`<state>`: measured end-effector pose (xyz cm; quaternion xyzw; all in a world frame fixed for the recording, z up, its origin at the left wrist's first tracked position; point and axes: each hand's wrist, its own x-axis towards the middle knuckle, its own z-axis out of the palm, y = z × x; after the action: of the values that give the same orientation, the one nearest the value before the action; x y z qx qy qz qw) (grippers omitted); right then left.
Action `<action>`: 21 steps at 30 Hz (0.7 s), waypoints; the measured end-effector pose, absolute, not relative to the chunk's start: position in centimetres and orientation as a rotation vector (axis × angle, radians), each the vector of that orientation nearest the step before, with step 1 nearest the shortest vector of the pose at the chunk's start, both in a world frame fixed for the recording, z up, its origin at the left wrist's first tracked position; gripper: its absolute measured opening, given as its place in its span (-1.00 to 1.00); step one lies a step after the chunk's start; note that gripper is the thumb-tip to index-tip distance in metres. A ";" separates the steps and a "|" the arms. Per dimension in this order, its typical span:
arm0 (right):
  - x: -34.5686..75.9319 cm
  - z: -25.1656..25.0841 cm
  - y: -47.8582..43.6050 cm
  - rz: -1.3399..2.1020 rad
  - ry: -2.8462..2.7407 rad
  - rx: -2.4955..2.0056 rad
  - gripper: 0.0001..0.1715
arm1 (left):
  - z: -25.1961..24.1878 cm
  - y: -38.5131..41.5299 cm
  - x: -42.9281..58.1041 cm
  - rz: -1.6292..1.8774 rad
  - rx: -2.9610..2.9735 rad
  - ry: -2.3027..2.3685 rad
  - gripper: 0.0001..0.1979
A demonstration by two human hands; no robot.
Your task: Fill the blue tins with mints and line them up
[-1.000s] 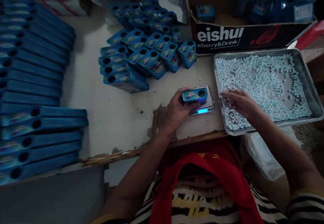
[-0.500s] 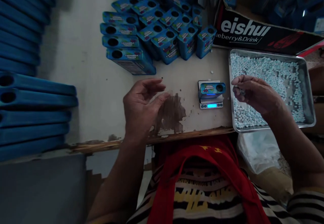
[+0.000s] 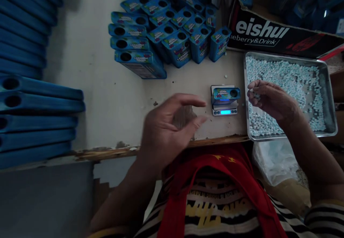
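Observation:
My left hand [image 3: 169, 127] is held over the table's front part, thumb and fingers apart with nothing between them. To its right a small digital scale [image 3: 225, 112] with a lit blue display bears one blue candy box [image 3: 225, 94], lying so that its round dark hole shows at the right end. My right hand [image 3: 276, 100] is above the left side of a metal tray [image 3: 291, 136] full of small pale blue and white candies [image 3: 279, 67]. Its fingers are curled closed around a few of these candies.
Several blue boxes [image 3: 176, 48] with open holes stand grouped at the back of the table [image 3: 96, 87]. More blue boxes [image 3: 40, 100] are stacked at the left. Behind the tray is a black carton [image 3: 264, 33] holding blue boxes. A clear plastic bag [image 3: 276, 162] hangs below the tray.
My left hand has moved right, toward the scale, with its fingers still apart. My right hand has hardly moved and keeps its candies.

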<state>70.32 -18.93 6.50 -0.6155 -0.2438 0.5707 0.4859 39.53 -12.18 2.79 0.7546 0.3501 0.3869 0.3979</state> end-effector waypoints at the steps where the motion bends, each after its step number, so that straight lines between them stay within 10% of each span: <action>1: 70.2 6.3 -18.7 1.387 -0.619 -1.494 -0.80 | 2.5 -12.2 40.6 0.952 1.996 0.846 -0.64; 5: 69.7 6.2 -17.7 1.394 -0.688 -1.458 -0.71 | 0.2 -10.6 47.1 0.814 2.350 0.734 -0.31; 9: 70.5 6.4 -17.7 1.358 -0.573 -1.434 -0.66 | 0.4 -7.0 48.6 0.461 2.466 0.672 -0.57; 21: 58.4 4.9 -4.2 1.412 -1.214 -1.365 -0.61 | 6.1 10.6 20.6 0.614 2.219 1.507 -0.42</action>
<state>58.43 -4.24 4.87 -0.5408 -0.4809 0.5594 0.4042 20.62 10.58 6.10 0.7912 0.5371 0.2190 0.1936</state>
